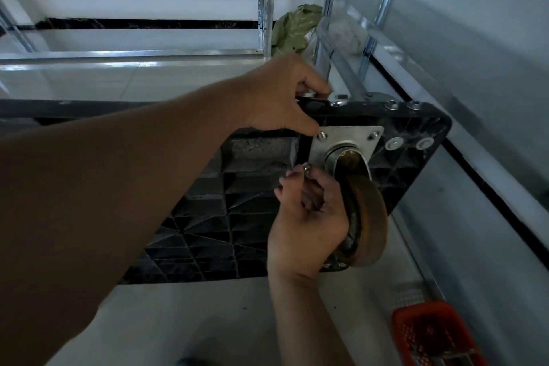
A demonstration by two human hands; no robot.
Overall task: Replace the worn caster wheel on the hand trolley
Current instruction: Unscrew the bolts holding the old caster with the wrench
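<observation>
So the caster (361,202) is sitting on the underside of the trolley deck (225,217), which I've got tipped up on its edge near the right-hand corner. Its steel plate (347,140) lies flat against the black ribbed plastic, brownish wheel sticking out toward me. Two bolt ends poke through the plate's top corners, and as far as I can see neither has a nut on it.

My right hand (309,217) is at the plate's lower left corner, thumb and fingertips pinched on a small nut (306,167). My left hand (282,98) is wrapped over the deck's top edge, fingers curled round what looks like a spanner (329,99) on the far side, probably holding a bolt head.

Can't honestly tell from here whether this is the old wheel coming off or the new one going on; it looks pretty rusty. Either way it's the nut stage. Next up is spinning this nut by hand while the left keeps the bolt from turning, then on to the other corners.

Red basket (430,333) sits on the floor to my right.
</observation>
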